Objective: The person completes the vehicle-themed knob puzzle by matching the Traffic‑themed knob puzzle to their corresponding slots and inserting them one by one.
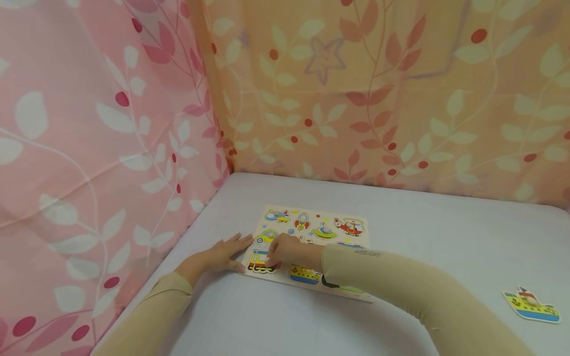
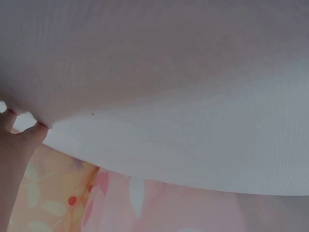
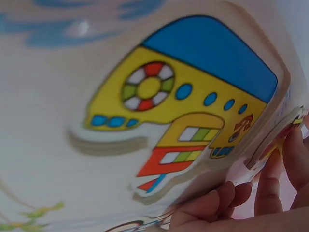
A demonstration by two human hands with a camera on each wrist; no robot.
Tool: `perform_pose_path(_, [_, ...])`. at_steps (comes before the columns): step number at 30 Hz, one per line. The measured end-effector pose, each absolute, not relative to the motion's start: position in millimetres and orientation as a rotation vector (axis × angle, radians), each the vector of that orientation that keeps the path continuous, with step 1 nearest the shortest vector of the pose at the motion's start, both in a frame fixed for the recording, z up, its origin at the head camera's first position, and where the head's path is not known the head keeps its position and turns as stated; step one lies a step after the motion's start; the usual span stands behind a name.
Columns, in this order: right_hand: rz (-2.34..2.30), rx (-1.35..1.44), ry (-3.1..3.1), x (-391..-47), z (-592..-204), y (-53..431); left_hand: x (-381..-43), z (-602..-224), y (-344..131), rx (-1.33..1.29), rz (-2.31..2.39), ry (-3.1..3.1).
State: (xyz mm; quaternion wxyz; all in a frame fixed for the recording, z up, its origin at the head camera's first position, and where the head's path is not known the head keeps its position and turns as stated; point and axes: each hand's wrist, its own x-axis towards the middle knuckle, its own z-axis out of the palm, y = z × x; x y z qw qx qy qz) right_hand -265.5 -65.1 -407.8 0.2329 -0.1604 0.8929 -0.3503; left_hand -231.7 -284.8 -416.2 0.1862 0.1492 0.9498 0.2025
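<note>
A wooden peg puzzle board (image 1: 283,277) with vehicle pictures lies on the white table. At its near left corner is a train piece (image 1: 257,260). My right hand (image 1: 291,250) pinches this piece with thumb and fingers. In the right wrist view the fingers (image 3: 270,186) hold the tilted piece by its edge, beside a ship-shaped recess (image 3: 203,48). My left hand (image 1: 224,253), fingers extended, rests at the left edge of the board. Only part of the left hand (image 2: 17,150) shows in the left wrist view.
A loose ship piece (image 1: 532,305) with a knob lies on the table at the far right. Helicopter (image 1: 349,227), rocket (image 1: 302,222) and car (image 1: 267,237) pieces sit on the board. Leaf-patterned curtains (image 1: 311,99) border the table (image 1: 445,222) at the back and left.
</note>
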Motion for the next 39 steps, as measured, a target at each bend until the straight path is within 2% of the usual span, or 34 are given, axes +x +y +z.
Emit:
perform_pose_path(10, [-0.825, -0.569, 2.498, -264, -406, -79, -231, -414, -284, 0.42, 0.568, 2.676])
perform_pose_path(17, [-1.002, -0.45, 2.351, -271, -404, -65, -232, -418, -282, 0.419, 0.573, 2.667])
perform_pose_path(30, [-1.201, -0.61, 2.315, -285, -367, 13, -231, -421, -281, 0.384, 0.548, 2.692])
perform_pose_path(39, [-1.237, -0.472, 2.321, -293, -352, 68, -229, -418, -278, 0.359, 0.554, 2.699])
